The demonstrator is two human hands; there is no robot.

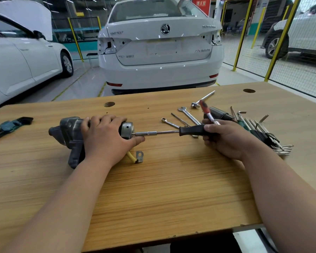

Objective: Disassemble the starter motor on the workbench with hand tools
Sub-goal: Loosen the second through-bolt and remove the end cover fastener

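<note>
From the head view, my left hand [106, 137] presses down on the starter motor [71, 136], which lies on its side left of centre on the tabletop [171, 189]. My right hand [224, 137] is wrapped around the black handle of a nut driver [164, 132], its tip seated at the motor's end cap. If I turn off-axis, the socket could slip and round the fastener; if my left hand lets up, the motor could roll.

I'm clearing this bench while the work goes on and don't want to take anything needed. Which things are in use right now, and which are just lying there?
In use:
- starter motor, pinned by the left hand
- black-handled driver, held by the right hand, tip at the motor's end cap

Lying about:
- red-handled screwdriver
- open-end wrench
- ratchet handle
- hex key bundle
- hex key set far left
</note>
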